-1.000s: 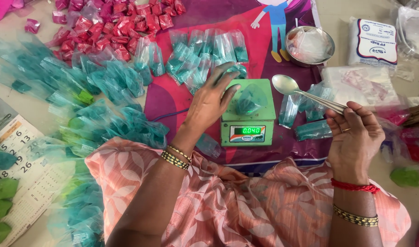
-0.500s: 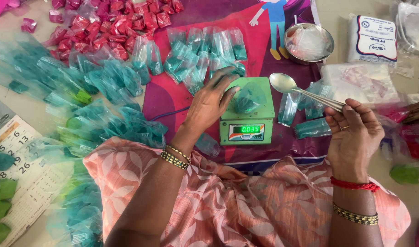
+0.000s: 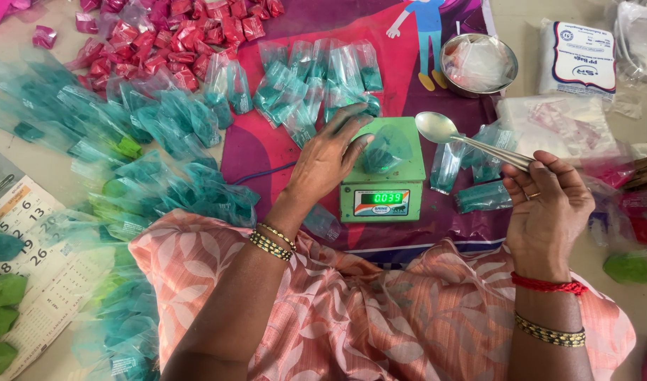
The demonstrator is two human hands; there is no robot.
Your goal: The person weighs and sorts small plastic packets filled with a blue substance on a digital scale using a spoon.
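A small green digital scale (image 3: 387,190) sits on a magenta mat, its display lit. On its platform lies a clear plastic pouch (image 3: 385,149) with teal powder in it. My left hand (image 3: 328,159) rests on the scale's left edge, fingertips touching the pouch. My right hand (image 3: 547,204) is to the right of the scale and grips the handle of a steel spoon (image 3: 450,134), whose empty bowl hovers above the scale's right corner.
Several teal powder pouches (image 3: 316,77) lie behind the scale and heaped at left (image 3: 161,141); red pouches (image 3: 189,32) at the back. A steel bowl (image 3: 479,65) and a white packet (image 3: 576,56) stand back right. A calendar sheet (image 3: 27,233) lies left.
The scale's reading has changed slightly. My left hand has stayed on the pouch and the spoon has barely shifted.
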